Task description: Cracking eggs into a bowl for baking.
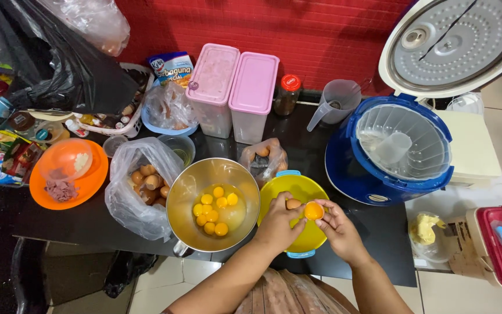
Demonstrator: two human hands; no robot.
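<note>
While both hands work above the yellow bowl [300, 192], we note that the left hand [279, 224] is closed around a brown eggshell half [293, 203], and the right hand [339, 229] is closed around a second shell half [314, 210] that cradles an intact orange yolk. The two shell halves sit just beside each other, directly over the yellow bowl, which rests on the dark table [379, 227] near its front edge.

To the left of the yellow bowl, and touching it, stands a metal bowl [181, 203] holding several separated yolks [213, 209] in a pool of clear white. Further left, a clear plastic bag [126, 203] holds whole brown eggs [149, 183]. An orange plate [94, 174] lies beyond the bag, carrying a small clear container.

Behind the bowls we see two pink-lidded storage boxes [236, 81], a clear measuring jug [338, 99] and a small red-capped jar [289, 93] against the red wall. To the right stands a blue rice cooker [350, 168] with its lid [454, 43] raised.
</note>
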